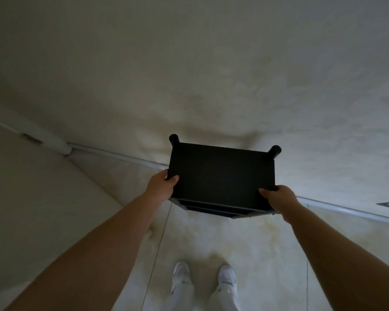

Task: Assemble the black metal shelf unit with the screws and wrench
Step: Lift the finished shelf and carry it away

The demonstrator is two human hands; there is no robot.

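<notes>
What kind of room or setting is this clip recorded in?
Probably a bare indoor room, at a wall. A plain, stained off-white plaster wall meets a glossy cream tiled floor along a white baseboard strip. Both hands grip a black metal shelf unit there; no other furniture shows.

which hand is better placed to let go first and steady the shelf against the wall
Probably the left hand: it grips the shelf unit at its edge nearer the wall. The right hand holds the front corner, nearer the person.
</notes>
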